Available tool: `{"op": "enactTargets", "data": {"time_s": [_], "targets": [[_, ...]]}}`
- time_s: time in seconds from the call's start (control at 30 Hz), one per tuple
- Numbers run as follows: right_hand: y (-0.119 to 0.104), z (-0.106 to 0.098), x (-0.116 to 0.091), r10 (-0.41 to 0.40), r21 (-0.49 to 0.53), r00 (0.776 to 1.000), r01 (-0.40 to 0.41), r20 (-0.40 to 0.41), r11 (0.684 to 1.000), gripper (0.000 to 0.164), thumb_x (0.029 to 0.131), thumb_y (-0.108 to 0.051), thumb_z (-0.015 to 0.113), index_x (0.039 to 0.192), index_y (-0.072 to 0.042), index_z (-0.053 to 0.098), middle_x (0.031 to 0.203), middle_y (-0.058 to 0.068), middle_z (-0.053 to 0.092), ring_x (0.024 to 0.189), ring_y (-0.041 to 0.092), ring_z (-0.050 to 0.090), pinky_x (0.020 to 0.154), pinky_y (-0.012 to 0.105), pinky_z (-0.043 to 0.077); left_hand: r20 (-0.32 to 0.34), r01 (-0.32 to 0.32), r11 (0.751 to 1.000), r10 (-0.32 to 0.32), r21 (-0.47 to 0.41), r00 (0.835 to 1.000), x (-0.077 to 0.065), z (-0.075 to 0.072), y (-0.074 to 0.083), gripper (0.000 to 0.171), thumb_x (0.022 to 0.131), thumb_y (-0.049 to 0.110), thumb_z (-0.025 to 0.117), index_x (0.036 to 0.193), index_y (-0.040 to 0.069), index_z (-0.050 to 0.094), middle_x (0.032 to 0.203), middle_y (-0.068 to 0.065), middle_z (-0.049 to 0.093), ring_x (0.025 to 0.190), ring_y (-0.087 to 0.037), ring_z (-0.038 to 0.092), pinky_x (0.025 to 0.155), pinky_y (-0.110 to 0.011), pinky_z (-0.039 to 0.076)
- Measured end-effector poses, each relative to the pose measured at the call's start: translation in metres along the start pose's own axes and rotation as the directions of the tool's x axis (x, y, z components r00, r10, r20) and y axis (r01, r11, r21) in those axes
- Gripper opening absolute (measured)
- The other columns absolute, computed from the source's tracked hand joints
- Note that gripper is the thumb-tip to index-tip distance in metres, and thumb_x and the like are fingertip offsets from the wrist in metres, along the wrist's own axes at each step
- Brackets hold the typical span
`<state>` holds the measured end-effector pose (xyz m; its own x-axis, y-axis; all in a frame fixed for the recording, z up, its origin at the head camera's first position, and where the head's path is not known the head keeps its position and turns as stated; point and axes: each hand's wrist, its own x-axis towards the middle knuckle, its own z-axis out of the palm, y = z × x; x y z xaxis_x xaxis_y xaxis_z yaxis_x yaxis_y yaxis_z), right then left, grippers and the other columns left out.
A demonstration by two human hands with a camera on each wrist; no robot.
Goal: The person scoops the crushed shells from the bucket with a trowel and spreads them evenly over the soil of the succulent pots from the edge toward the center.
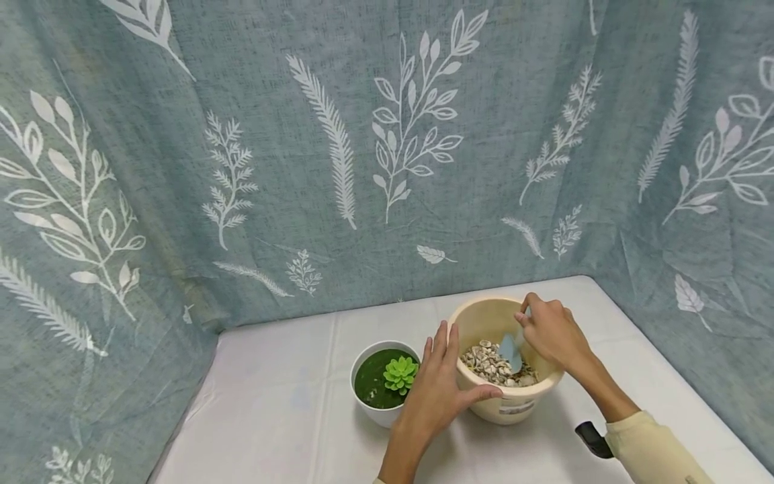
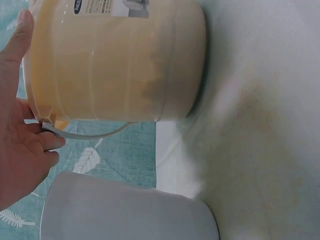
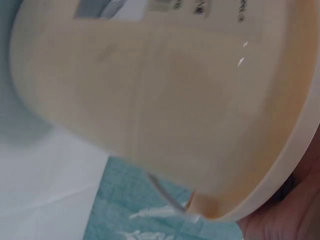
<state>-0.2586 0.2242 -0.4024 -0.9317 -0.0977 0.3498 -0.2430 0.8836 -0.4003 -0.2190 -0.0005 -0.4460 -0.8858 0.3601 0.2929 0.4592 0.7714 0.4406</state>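
A cream plastic bucket [image 1: 517, 403] stands upright on the white-covered table, with pale shell-like chips [image 1: 486, 359] in its bottom. My left hand [image 1: 431, 393] holds the bucket at its left rim, thumb along the near edge. In the left wrist view, fingers [image 2: 47, 142] bend beside the bucket's grey wire handle [image 2: 95, 136]. My right hand [image 1: 553, 333] reaches over the right rim and grips a light blue trowel [image 1: 510, 353], its blade down among the chips. In the right wrist view the bucket wall [image 3: 150, 95] hides the trowel and most of that hand.
Left of the bucket, close to my left forearm, stands a white pot [image 1: 381, 413] with a green surface and a green succulent [image 1: 400, 374]. A black curved object [image 1: 594, 440] lies by my right sleeve. A leaf-patterned blue-green curtain [image 1: 363, 168] hangs behind the table.
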Motion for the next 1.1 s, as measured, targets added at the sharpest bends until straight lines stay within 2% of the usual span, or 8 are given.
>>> {"op": "enactTargets", "data": {"time_s": [0.13,0.27,0.47,0.87,1.1], "targets": [[-0.005,-0.0003,0.0025,0.096,0.036,0.995,-0.097,0.031,0.995,0.015,0.091,-0.018,0.054,0.092,-0.004,0.058,0.064,0.004,0.058,0.049,0.016,0.048,0.046,0.03,0.037,0.013,0.007,1.0,-0.007,-0.004,1.0,-0.0001,-0.0015,0.0006,0.116,0.062,0.085,0.042,0.149,0.017,0.005,0.153,-0.005,0.0,0.137,-0.034,0.012,0.108,-0.046,0.022],[-0.0062,0.0014,0.0037,0.141,0.078,0.988,-0.145,0.061,0.986,0.018,0.092,-0.02,0.052,0.095,-0.003,0.058,0.056,0.001,0.056,0.048,0.016,0.048,0.046,0.03,0.037,0.018,0.039,0.999,-0.039,-0.005,0.999,0.0006,-0.0026,0.0009,0.116,0.061,0.086,0.041,0.149,0.018,0.005,0.154,-0.003,-0.001,0.136,-0.037,0.014,0.107,-0.047,0.024],[-0.0058,0.0038,0.0024,0.174,0.144,0.982,-0.183,0.076,0.972,0.018,0.094,-0.019,0.05,0.093,-0.002,0.056,0.048,0.0,0.053,0.04,0.014,0.048,0.041,0.029,0.036,0.024,0.043,0.999,-0.043,-0.01,0.999,0.0022,-0.0018,0.0013,0.115,0.062,0.086,0.041,0.149,0.019,0.006,0.154,-0.003,0.002,0.135,-0.038,0.016,0.105,-0.049,0.027],[-0.0044,0.0033,0.0,0.228,0.22,0.968,-0.246,0.102,0.944,0.018,0.093,-0.018,0.051,0.089,-0.001,0.056,0.053,0.003,0.056,0.044,0.015,0.051,0.039,0.028,0.039,0.027,0.034,0.999,-0.033,-0.011,0.999,0.0008,0.0012,0.0029,0.116,0.061,0.086,0.041,0.149,0.018,0.006,0.154,-0.004,0.001,0.136,-0.037,0.014,0.106,-0.047,0.026],[-0.0024,-0.0017,0.0007,0.249,0.267,0.961,-0.272,0.12,0.925,0.02,0.093,-0.018,0.051,0.092,0.001,0.057,0.055,0.005,0.057,0.045,0.016,0.053,0.04,0.029,0.041,0.001,0.021,1.0,-0.021,-0.006,1.0,0.0019,0.0027,0.0025,0.115,0.062,0.085,0.041,0.149,0.017,0.008,0.153,-0.005,0.004,0.135,-0.038,0.017,0.105,-0.048,0.028]]}}
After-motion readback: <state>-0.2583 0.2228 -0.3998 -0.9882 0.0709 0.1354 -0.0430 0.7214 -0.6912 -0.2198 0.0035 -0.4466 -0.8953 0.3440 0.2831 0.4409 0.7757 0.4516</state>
